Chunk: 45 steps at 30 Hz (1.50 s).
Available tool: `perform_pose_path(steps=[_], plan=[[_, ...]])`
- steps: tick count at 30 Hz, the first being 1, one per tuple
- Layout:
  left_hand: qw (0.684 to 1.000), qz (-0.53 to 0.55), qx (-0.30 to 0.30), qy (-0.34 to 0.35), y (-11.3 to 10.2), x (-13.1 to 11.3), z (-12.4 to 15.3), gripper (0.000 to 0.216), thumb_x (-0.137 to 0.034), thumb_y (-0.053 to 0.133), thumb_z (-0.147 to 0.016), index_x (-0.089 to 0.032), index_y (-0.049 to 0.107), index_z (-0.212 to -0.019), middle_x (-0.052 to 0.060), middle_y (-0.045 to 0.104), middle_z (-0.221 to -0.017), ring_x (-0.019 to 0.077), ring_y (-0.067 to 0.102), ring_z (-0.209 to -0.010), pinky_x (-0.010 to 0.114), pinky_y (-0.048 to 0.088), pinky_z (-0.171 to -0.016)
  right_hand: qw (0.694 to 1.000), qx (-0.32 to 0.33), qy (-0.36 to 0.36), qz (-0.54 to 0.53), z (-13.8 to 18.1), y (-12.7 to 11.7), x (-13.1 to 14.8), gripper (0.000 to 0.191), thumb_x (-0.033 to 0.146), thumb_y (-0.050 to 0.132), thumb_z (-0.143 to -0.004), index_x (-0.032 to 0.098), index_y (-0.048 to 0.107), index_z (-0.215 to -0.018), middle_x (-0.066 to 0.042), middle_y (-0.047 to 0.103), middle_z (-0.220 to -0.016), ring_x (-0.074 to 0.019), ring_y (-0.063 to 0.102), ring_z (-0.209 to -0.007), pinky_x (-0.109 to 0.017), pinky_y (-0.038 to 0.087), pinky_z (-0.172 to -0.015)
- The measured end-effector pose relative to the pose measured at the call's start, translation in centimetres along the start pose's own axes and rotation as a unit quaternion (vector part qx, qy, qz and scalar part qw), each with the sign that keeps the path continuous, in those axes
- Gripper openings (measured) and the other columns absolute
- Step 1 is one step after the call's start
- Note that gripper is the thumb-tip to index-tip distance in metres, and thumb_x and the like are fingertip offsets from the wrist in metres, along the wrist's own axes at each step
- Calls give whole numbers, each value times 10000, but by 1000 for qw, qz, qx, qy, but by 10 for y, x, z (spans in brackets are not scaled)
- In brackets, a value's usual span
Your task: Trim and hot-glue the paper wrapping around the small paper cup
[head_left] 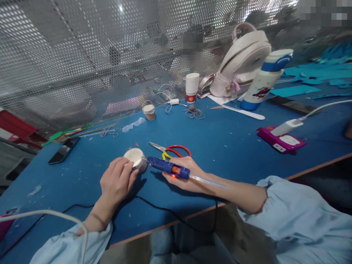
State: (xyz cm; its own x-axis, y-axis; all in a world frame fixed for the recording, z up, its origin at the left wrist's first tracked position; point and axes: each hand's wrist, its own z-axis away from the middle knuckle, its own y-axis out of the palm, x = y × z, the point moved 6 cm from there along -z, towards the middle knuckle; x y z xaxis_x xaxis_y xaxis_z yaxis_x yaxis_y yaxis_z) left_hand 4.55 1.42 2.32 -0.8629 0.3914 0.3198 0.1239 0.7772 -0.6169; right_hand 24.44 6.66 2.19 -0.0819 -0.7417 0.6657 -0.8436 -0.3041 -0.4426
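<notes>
Blue tabletop (225,146); bag (244,55) and bottle (265,79) at the far edge, well apart from the work

Near edge, middle: left hand (117,181) closed around the small round cup (134,157), fingers over its left side. Right hand (184,179) wrapped on the glue gun (167,167), just right of the cup. The gun's long axis runs roughly along the near edge, nozzle pointing left, tip at the cup's right rim; touching or just short, cannot tell

Scissors (172,150) lie just behind the gun, not between tip and cup. Black cord (165,211) trails off the near edge
</notes>
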Motion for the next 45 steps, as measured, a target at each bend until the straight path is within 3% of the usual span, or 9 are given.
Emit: perform_pose_path(steps=[4,9,18,22,27,32,37,41,45], plan=[[998,-8,-46,37,-9,5,1,38,-225,600,-877,-200,601,-848,84,650,-832,247,632,-925,395,536,-842,1000,0,4,-5,0,0,-1,134,248,595,-838,182,549,-731,20,558,-604,-86,459,-484,-206,403,-505],[996,17,-72,58,-14,3,0,188,-199,608,-874,-220,517,-711,19,577,-694,189,604,-763,377,541,-818,1000,-17,-3,-13,1,0,-1,150,233,619,-825,179,543,-707,44,506,-570,-74,417,-464,-197,374,-487],[997,57,-51,-9,-8,7,3,76,-133,522,-907,-192,569,-919,88,614,-933,209,613,-917,345,506,-799,1000,-18,1,-23,1,0,-4,140,240,616,-830,166,567,-721,23,543,-602,-78,450,-487,-200,395,-517],[995,94,-18,-21,0,8,11,189,-103,557,-875,-202,554,-1036,74,602,-948,222,616,-976,366,512,-837,999,-21,-2,-25,0,0,-3,156,245,612,-834,172,550,-710,26,534,-596,-83,458,-489,-202,396,-513],[993,111,23,22,-2,0,15,355,2,533,-833,-200,543,-1125,112,614,-1079,237,611,-1058,371,525,-857,1000,-15,3,-17,0,-1,-3,140,238,614,-829,174,553,-721,21,554,-611,-90,468,-500,-207,389,-513],[987,148,-27,64,-27,-6,8,170,-32,475,-837,-195,517,-815,35,543,-712,187,586,-708,295,492,-634,1000,-16,-7,-11,0,-2,-2,141,250,614,-837,165,570,-734,12,563,-614,-99,478,-517,-211,390,-521],[997,82,-5,-3,-22,5,3,273,-62,508,-859,-228,412,-664,-45,405,-539,130,407,-482,276,316,-490,1000,-13,-4,-18,-1,-1,-1,131,247,607,-841,164,576,-744,11,571,-625,-95,479,-515,-210,401,-535],[994,83,-24,-61,-12,9,-3,104,-90,550,-879,-179,552,-932,47,604,-806,177,585,-751,288,462,-677,1000,-8,-4,-23,-1,0,-1,119,240,608,-837,159,583,-755,9,570,-636,-96,470,-523,-214,403,-544],[995,76,3,-66,-1,5,-6,221,-164,615,-873,-168,581,-1091,146,629,-1066,258,587,-1016,429,479,-911,1000,-9,-13,-23,-1,0,-1,104,233,600,-838,159,587,-767,-2,591,-658,-101,486,-543,-216,416,-560]])
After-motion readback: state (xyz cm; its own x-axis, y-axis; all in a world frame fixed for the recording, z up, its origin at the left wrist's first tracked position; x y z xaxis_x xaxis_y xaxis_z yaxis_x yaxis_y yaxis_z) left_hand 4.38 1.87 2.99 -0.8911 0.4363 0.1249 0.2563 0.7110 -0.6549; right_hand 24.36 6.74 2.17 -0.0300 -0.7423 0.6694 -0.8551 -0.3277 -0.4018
